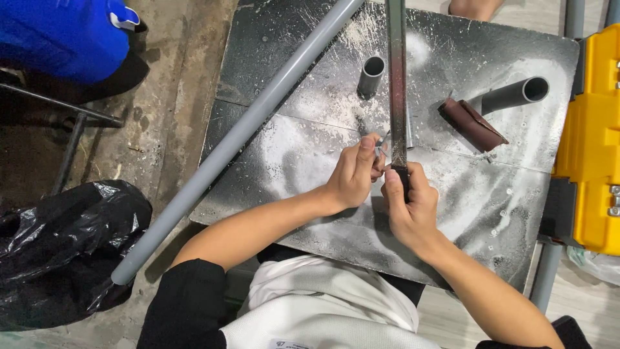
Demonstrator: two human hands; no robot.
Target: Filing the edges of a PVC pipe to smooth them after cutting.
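Long flat metal file (396, 84) — a narrow, grey steel bar with a dark handle end — runs from the top edge of the view straight down to the middle of a dusty metal work table (310, 148). The right hand (410, 203) is closed around the file's dark handle. The left hand (354, 174) is curled just beside it, its fingertips pinching something small and pale against the file's lower end; what that piece is cannot be made out.

Judging from this pose, the main risk is a slip: the left fingers sit right against the file's edge, so a sudden jerk of the right hand could scrape them. The small piece could also pop free, since only the fingertips hold it.

White filings dust the tabletop. A long grey plastic pipe (239, 136) lies diagonally across the table's left side. A short grey pipe piece (371, 74) stands upright near the file, and another short grey pipe piece (516, 94) lies on its side further right. A folded strip of brown sandpaper (471, 124) rests between them — apart from both hands. A yellow toolbox (591, 136) sits at the right edge.
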